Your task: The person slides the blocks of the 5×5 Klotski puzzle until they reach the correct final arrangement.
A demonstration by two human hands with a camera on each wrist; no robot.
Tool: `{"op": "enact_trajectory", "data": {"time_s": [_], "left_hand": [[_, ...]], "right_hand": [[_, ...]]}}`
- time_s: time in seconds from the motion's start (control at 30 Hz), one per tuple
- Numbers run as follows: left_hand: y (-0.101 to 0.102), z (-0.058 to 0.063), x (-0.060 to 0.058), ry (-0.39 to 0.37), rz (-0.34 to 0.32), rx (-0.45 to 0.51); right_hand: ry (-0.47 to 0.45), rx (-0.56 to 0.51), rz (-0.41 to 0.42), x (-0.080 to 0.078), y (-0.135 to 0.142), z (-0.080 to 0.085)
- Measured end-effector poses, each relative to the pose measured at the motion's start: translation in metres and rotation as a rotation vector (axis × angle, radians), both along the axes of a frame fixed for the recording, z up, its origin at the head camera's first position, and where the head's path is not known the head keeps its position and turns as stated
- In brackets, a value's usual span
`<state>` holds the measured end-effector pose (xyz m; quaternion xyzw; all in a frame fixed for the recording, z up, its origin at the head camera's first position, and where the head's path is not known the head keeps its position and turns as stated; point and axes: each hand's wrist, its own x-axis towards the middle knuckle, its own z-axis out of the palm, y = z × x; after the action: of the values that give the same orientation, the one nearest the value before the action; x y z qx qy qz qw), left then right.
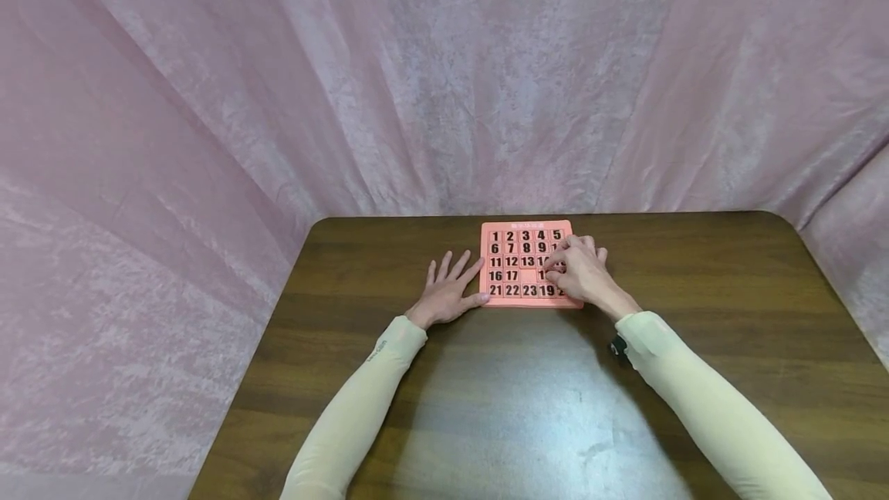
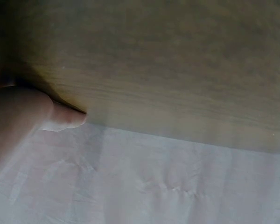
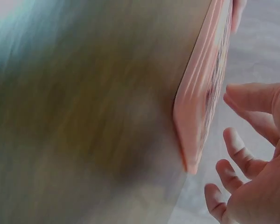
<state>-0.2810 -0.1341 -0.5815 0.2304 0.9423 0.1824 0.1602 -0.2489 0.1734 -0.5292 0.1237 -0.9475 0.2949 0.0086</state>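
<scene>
A pink sliding number puzzle point(image 1: 496, 226) lies flat on the table, its black-numbered tiles in rows. One empty slot point(image 1: 529, 276) shows in the fourth row, right of tile 17 point(image 1: 512, 275). My left hand point(image 1: 446, 295) rests on the table with fingers spread, its index finger and thumb touching the puzzle's left edge. Over the right-hand columns is my right hand point(image 1: 583, 270), thumb and index fingertip at the tiles around 14, covering several numbers. In the right wrist view its other fingers point(image 3: 238, 151) are loosely bent beside the puzzle's pink side wall point(image 3: 189, 121).
The brown wooden table point(image 1: 361, 253) has its far edge just behind the puzzle. Pink velvet curtains point(image 1: 486, 83) hang behind and to both sides. A dark round object point(image 1: 617, 346) sits at the right cuff.
</scene>
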Motion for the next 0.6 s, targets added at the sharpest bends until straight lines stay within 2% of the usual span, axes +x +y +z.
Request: {"op": "enact_trajectory", "data": {"time_s": [0.1, 0.4, 0.6], "left_hand": [[-0.0003, 0.0006, -0.0006, -0.006, -0.002, 0.009], [-0.001, 0.0037, -0.0007, -0.015, 0.009, 0.001], [-0.0004, 0.0039, 0.0003, -0.02, 0.003, 0.011]], "right_hand": [[0.004, -0.014, -0.044, -0.0028, 0.0101, -0.0012], [0.02, -0.026, -0.024, -0.0054, 0.0074, -0.0081], [0.014, -0.03, -0.054, -0.0055, 0.0083, -0.0073]]}}
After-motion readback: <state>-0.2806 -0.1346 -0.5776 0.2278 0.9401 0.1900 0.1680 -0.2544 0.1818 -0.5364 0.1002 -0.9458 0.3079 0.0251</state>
